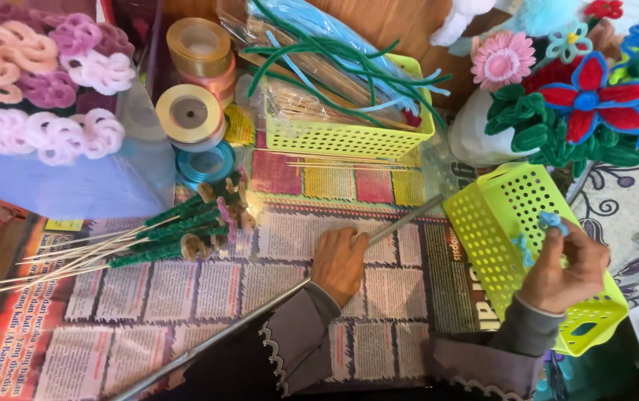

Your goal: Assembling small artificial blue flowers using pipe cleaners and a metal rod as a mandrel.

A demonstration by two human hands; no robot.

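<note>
My left hand (340, 261) rests on the newspaper-covered table (186, 297), closed around a long thin metal rod (401, 220) that runs diagonally from lower left to upper right. My right hand (563, 273) reaches into a tilted yellow perforated basket (497, 223) and pinches a small blue fuzzy piece (552, 220) between its fingertips. To the left of my left hand lies a bundle of green-wrapped wooden sticks (164, 238) with small flower heads.
A second yellow basket (342, 137) holds green and blue pipe cleaners and sticks. Ribbon spools (189, 113) stand at the back. Pink and purple fuzzy flowers (45, 82) sit in a plastic tub at left. A pipe-cleaner bouquet (579, 96) stands at right.
</note>
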